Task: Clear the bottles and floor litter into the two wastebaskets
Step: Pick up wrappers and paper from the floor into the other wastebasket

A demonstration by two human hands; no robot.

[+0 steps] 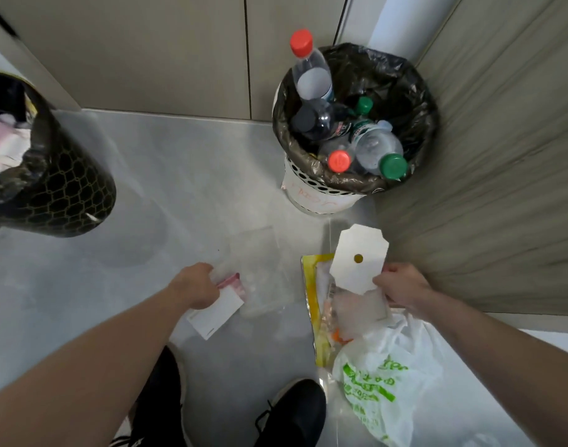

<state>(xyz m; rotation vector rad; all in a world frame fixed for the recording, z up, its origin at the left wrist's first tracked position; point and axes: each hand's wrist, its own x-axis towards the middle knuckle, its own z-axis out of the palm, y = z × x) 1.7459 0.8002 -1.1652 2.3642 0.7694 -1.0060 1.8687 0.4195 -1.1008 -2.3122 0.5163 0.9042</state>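
Note:
A white perforated wastebasket (pixel 311 196) with a dark liner stands at the back right, filled with several plastic bottles (pixel 374 146). At the far left stands a black patterned wastebasket (pixel 66 185) that holds paper litter. My left hand (pixel 197 287) grips a white card with a pink wrapper (pixel 216 312) and a clear plastic bag (pixel 263 279) low over the floor. My right hand (pixel 402 285) holds a bundle: a white paper tag with a hole (pixel 357 253), a yellow wrapper (pixel 315 304) and a white plastic bag with green print (pixel 382 379).
The grey floor (pixel 179 188) lies between the two baskets. Beige cabinet doors (pixel 166 53) close off the back and a wood-grain panel (pixel 502 156) the right side. My two black shoes (pixel 295 414) are at the bottom edge.

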